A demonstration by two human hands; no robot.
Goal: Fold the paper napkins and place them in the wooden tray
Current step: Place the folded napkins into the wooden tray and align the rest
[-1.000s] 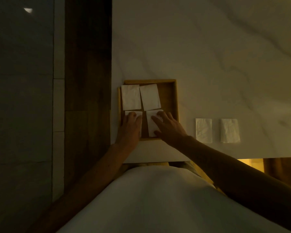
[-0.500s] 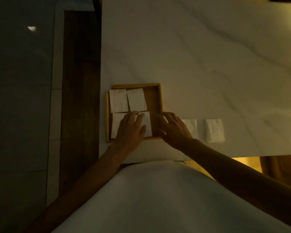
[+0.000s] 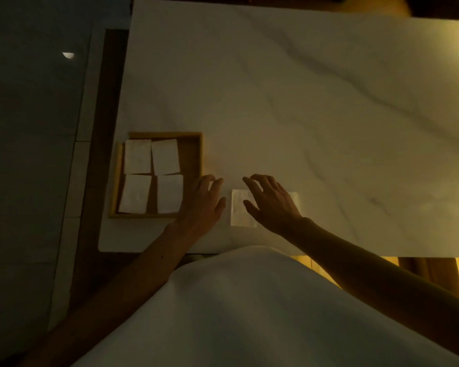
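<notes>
Four napkins (image 3: 165,156) now lie flat in the tray (image 3: 199,154), two at the far side and two at the near side, touching or nearly touching and none stacked. A second ago both hands were inside the tray, pressing the near pair into place; now both have left it and moved right, over the table (image 3: 276,102). The left hand (image 3: 204,200) hangs just beside the tray's near right corner, its fingers loosely together and slightly bent, holding nothing. The right hand (image 3: 272,203) is over the loose napkin (image 3: 238,207) that lies on the table near the front edge, its fingers spread and lightly curled, pinching nothing; whether the fingertips touch the paper I cannot tell. Another napkin (image 3: 295,199) shows only as a pale strip past the right hand, mostly hidden by it. I judge the fourth placement finished and the next napkin about to be taken up, probably with both hands. Bare tray floor is left only along the right side, so the last two napkins would likely have to go there or on top of the others. Thin paper like this may slide on the smooth table when pinched.
</notes>
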